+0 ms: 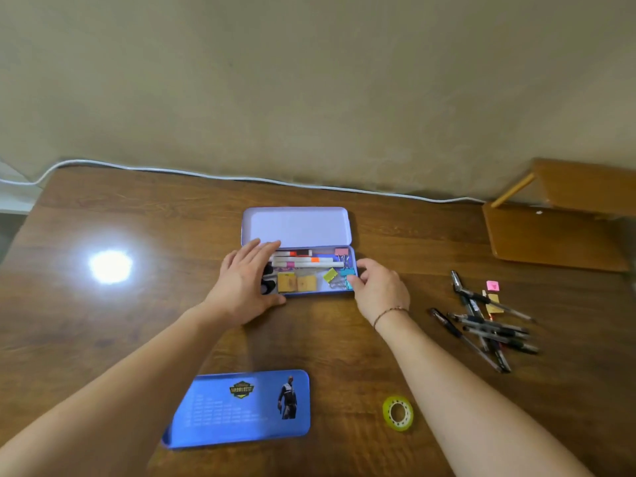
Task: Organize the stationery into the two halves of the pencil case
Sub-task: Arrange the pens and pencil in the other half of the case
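A lilac metal pencil case (296, 226) lies open mid-table, its far half empty. The near half holds white markers (306, 259), yellow erasers (296, 282), coloured binder clips (339, 275) and black items at the left end. My left hand (245, 281) rests flat over the case's left end, thumb at the front rim. My right hand (378, 287) is at the right end, fingertips touching the blue binder clip at the corner. A pile of black pens (488, 327) with small sticky notes (493, 286) lies to the right of the case.
A blue printed tin piece (241, 409) lies near the front edge. A roll of yellow-green tape (398, 412) sits to its right. A white cable (213, 174) runs along the wall. A wooden stand (557, 218) occupies the far right corner.
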